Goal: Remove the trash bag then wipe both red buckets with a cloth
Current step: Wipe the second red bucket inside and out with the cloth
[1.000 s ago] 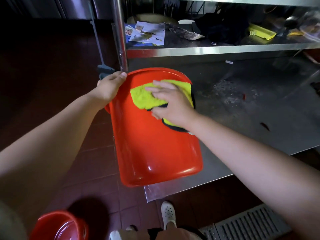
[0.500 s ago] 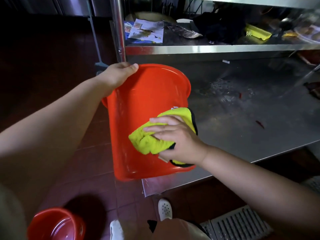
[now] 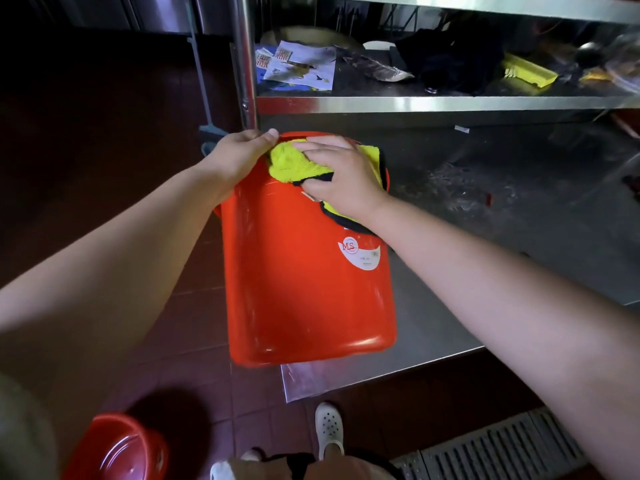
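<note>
A red bucket [image 3: 304, 289] lies tipped on its side over the corner of a low steel shelf, bottom end toward me, a white label on its wall. My left hand [image 3: 239, 157] grips its far rim at the left. My right hand [image 3: 341, 176] presses a yellow-green cloth [image 3: 294, 162] with a dark edge flat against the bucket's outer wall near that rim. A second red bucket [image 3: 117, 452] stands upright on the floor at the bottom left. No trash bag is in sight.
The steel shelf [image 3: 502, 244] is scuffed and has crumbs on it. The shelf above holds papers [image 3: 298, 65], a dark cloth and a yellow item [image 3: 528, 74]. A steel post [image 3: 244, 60] rises beside my left hand. A floor drain grate [image 3: 502, 448] and my white shoe [image 3: 329, 427] lie below.
My right hand has slid the cloth from the bucket's near end back up to the far rim. The bucket has turned so its white label shows.
</note>
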`<state>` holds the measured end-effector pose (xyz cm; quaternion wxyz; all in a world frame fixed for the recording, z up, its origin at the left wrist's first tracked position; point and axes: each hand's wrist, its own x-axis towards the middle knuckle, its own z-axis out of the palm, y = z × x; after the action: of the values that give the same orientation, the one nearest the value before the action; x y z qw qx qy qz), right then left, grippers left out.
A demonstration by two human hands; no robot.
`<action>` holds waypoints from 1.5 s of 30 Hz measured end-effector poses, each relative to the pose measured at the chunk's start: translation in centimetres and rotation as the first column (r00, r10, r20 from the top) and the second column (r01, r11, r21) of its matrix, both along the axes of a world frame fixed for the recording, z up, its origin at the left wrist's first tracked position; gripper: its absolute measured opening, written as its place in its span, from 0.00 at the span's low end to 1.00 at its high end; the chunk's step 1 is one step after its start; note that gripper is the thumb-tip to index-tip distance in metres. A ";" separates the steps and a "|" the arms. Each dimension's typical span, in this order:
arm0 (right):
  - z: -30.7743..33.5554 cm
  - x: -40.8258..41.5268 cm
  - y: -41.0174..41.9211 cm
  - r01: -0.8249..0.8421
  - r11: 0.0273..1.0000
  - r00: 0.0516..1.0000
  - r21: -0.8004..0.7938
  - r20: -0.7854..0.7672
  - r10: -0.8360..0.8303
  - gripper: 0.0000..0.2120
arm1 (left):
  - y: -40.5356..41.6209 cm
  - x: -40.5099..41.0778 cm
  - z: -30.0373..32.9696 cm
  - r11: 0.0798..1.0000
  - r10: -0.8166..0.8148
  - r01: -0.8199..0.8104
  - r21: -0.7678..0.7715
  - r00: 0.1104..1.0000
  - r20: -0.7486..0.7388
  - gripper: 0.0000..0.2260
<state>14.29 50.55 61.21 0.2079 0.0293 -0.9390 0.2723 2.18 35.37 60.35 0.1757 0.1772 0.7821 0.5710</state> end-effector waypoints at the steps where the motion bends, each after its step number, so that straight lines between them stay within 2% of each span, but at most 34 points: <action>1: -0.2 0.6 -0.5 0.000 1.000 1.000 -0.010 0.009 0.000 0.14 | -0.1 -0.1 -0.1 1.000 0.004 -0.004 0.009 1.000 0.011 0.11; 4: -1.3 4.2 -1.9 -0.062 0.998 0.998 0.016 0.030 0.062 0.09 | -0.7 -0.1 -0.1 1.000 0.018 -0.019 0.022 0.999 0.046 0.13; 11: -4.3 13.8 -5.1 -0.232 0.965 0.969 0.127 -0.053 0.240 0.10 | -1.9 0.3 -0.3 0.999 0.028 -0.030 0.037 0.998 0.049 0.14; 13: -4.9 14.9 -5.4 -0.267 0.955 0.959 0.131 -0.066 0.277 0.12 | -1.8 0.6 -0.3 0.998 0.032 -0.035 0.059 0.998 0.051 0.11; 17: -4.5 14.1 -4.4 -0.311 0.936 0.942 0.163 -0.078 0.326 0.11 | -1.6 0.7 -0.2 0.999 0.029 -0.031 0.045 0.999 0.031 0.12; 19: -4.0 12.5 -3.6 -0.288 0.945 0.949 0.152 -0.086 0.303 0.09 | -1.5 0.6 -0.2 0.998 0.026 -0.027 0.049 0.999 0.035 0.12; 23: -2.9 7.9 -1.5 -0.164 0.986 0.984 0.017 -0.064 0.165 0.07 | -1.0 0.4 -0.3 0.996 0.021 -0.024 0.080 0.999 0.041 0.13; 27: -1.4 2.0 0.8 0.059 0.982 0.998 -0.181 -0.015 -0.063 0.21 | -1.7 -0.2 -0.6 0.998 0.011 -0.016 0.068 0.998 0.065 0.11; 29: -0.8 0.0 1.4 0.105 0.959 0.994 -0.264 -0.013 -0.112 0.21 | -2.5 -0.2 -0.9 0.998 0.039 -0.042 0.038 0.996 0.077 0.12; 34: -0.9 0.1 0.5 0.008 0.992 1.000 -0.125 -0.026 -0.011 0.16 | -4.0 0.3 -2.1 0.995 0.045 -0.051 0.087 0.996 0.076 0.13; 37: -1.7 3.9 -0.8 -0.106 0.993 0.994 -0.056 -0.016 0.106 0.10 | -4.6 0.5 -2.6 0.989 0.069 -0.080 0.128 0.994 0.083 0.12; 40: -2.4 8.4 -2.4 -0.192 0.981 0.981 -0.008 0.007 0.193 0.11 | -4.7 0.9 -2.6 0.977 0.156 -0.167 0.136 0.984 0.084 0.12; 43: -3.1 11.4 -4.2 -0.278 0.953 0.958 0.120 -0.040 0.285 0.11 | -3.3 1.1 -1.6 0.948 0.271 -0.265 0.175 0.962 -0.013 0.12; 45: -3.6 12.4 -5.2 -0.334 0.929 0.937 0.162 -0.047 0.345 0.12 | -1.4 1.2 -0.3 0.963 0.237 -0.220 0.153 0.966 -0.101 0.09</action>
<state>26.71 45.31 57.64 0.1898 0.2171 -0.9292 0.2310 3.39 34.00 60.03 0.0489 0.1313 0.7642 0.6296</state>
